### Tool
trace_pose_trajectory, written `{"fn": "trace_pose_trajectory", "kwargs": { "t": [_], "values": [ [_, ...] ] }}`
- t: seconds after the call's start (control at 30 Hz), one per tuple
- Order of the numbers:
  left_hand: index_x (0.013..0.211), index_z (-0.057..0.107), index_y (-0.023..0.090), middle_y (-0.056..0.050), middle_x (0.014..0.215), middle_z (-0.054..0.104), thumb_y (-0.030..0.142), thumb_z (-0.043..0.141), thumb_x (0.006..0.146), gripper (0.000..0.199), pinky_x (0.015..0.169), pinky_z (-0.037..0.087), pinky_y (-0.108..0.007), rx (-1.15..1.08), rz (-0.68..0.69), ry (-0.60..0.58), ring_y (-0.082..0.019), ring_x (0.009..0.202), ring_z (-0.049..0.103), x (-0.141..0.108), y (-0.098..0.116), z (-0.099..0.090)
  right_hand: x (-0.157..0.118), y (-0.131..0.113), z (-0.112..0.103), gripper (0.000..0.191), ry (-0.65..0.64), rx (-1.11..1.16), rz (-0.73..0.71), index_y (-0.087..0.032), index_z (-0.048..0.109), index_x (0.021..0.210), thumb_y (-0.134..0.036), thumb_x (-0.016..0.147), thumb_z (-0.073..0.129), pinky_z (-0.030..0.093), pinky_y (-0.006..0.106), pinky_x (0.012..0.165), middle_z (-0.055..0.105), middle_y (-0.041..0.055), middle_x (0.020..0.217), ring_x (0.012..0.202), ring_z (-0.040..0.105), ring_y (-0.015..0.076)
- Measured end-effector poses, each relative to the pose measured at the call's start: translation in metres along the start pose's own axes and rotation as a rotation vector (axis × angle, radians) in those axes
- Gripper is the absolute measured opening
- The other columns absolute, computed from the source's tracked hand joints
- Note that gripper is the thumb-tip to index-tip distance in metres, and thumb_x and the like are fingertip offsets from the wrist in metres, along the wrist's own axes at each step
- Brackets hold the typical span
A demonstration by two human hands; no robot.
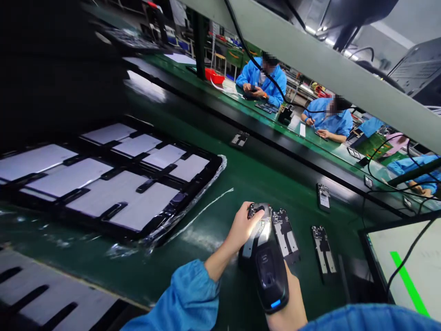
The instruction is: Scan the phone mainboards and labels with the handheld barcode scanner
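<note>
My right hand (292,299) is wrapped round a black handheld barcode scanner (270,276) with a blue light at its rear end. Bright light falls from the scanner onto an opened phone body (248,247) just beyond it. My left hand (243,223) grips that phone body near its top end, thumb on the upper face. The scanner hides much of the phone body. Right beside it on the green mat lies another opened phone body (285,234) with a bare circuit board end. Two more phone bodies, one (324,253) near and one (323,196) farther, rest to the right.
A black tray (144,186) of pale flat panels in clear wrap lies left. Another phone part (240,139) sits at the back by the ledge. A monitor (406,262) with a green bar stands right. Co-workers in blue (263,80) sit across the bench. A rail (310,55) crosses overhead.
</note>
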State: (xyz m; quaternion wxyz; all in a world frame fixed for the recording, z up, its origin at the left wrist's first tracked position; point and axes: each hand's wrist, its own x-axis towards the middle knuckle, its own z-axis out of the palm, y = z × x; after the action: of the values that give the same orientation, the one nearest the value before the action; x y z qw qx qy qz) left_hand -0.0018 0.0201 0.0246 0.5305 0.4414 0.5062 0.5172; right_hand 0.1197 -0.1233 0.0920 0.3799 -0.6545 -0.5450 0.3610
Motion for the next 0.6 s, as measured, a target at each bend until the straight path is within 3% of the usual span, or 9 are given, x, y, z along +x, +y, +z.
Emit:
{"fn": "trace_pose_trajectory", "kwargs": {
  "t": [0.2,0.43,0.6],
  "values": [
    [0.094,0.056,0.019,0.003,0.076,0.053,0.04,0.059,0.087,0.022,0.065,0.04,-0.026,0.11,0.073,0.001,-0.015,0.07,0.051,-0.005,0.0,0.002,0.011,-0.001,0.001,0.035,-0.09,-0.09,0.001,-0.034,0.062,0.117,-0.026,0.083,0.061,0.057,0.03,0.083,0.077,-0.0019,0.106,0.096,0.072,0.0264],
    [0.096,0.055,0.019,0.001,0.082,0.058,0.041,0.058,0.089,0.023,0.072,0.043,-0.027,0.125,0.104,0.03,-0.016,0.076,0.056,-0.006,-0.001,0.002,0.007,0.013,0.006,0.043,-0.116,-0.066,-0.035,-0.033,0.061,0.118,-0.024,0.076,0.063,0.057,0.031,0.082,0.077,-0.0016,0.104,0.098,0.073,0.0271],
    [0.096,0.06,0.02,-0.002,0.085,0.063,0.043,0.038,0.098,0.032,0.076,0.045,-0.028,0.041,0.155,0.03,-0.018,0.082,0.059,-0.009,0.005,0.0,0.004,-0.01,0.016,0.034,0.03,-0.033,-0.013,-0.032,0.068,0.102,-0.034,0.068,0.065,0.058,0.036,0.071,0.078,-0.0024,0.086,0.082,0.074,0.0308]
  ]
}}
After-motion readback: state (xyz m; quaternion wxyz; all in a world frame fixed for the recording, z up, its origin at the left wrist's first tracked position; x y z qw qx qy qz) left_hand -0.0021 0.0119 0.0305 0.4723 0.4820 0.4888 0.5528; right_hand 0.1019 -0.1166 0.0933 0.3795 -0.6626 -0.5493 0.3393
